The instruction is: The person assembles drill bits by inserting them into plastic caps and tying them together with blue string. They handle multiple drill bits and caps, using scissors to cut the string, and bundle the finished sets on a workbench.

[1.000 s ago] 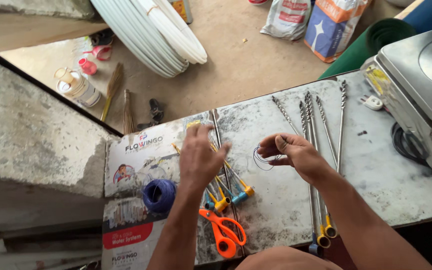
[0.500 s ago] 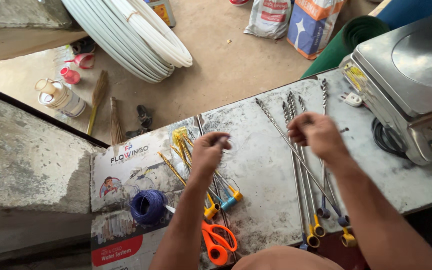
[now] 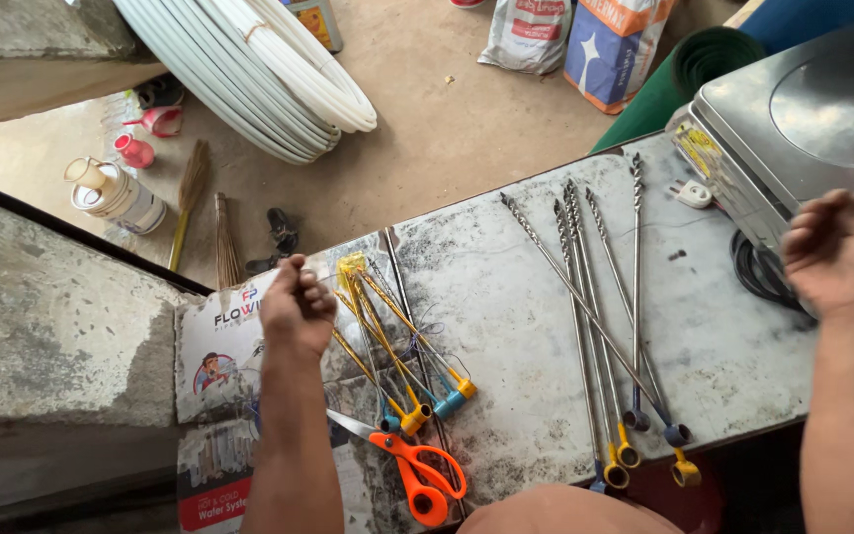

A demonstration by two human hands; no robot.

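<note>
My left hand (image 3: pixel 297 302) is a closed fist over the left end of the grey table (image 3: pixel 506 297), just above a tied bundle of twisted metal rods (image 3: pixel 397 346) with yellow and blue ends. My right hand (image 3: pixel 837 252) is also closed, held far to the right near the weighing scale (image 3: pixel 803 119). A thin pale thread (image 3: pixel 644 224) shows faintly over the table between the two fists. Several long twisted rods (image 3: pixel 605 326) lie loose on the table between my hands.
Orange scissors (image 3: pixel 417 475) lie at the near edge beside my left forearm. A white plug (image 3: pixel 692 194) and black cable (image 3: pixel 758 272) sit by the scale. On the floor beyond are a coil of white pipe (image 3: pixel 249 69), sacks (image 3: pixel 610 40), brooms (image 3: pixel 224 237) and a paint can (image 3: pixel 111 193).
My hands were close together over the table's middle with a small loop of thread. They have drawn far apart, the right hand going right toward the scale, the left going left.
</note>
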